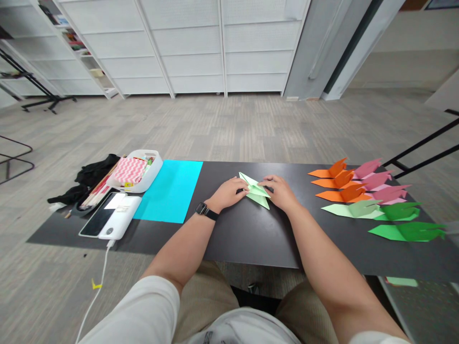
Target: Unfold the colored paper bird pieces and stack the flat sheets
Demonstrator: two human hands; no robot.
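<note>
A pale green sheet of origami paper (255, 190), folded into a pointed shape with several flaps, lies on the dark table between my hands. My left hand (229, 192), with a black watch on the wrist, pinches its left side between thumb and fingers. On the opposite side, my right hand (278, 191) has its curled fingers and thumb closed on the right flap. Some of the paper's edges are hidden under my fingertips.
Orange paper cranes (335, 180), pink cranes (382, 181), a pale green crane (355, 209) and green cranes (409, 231) line the right side. To the left are a blue sheet (168, 191), a white basket (154, 169), a white power bank (120, 217) and a phone (100, 217).
</note>
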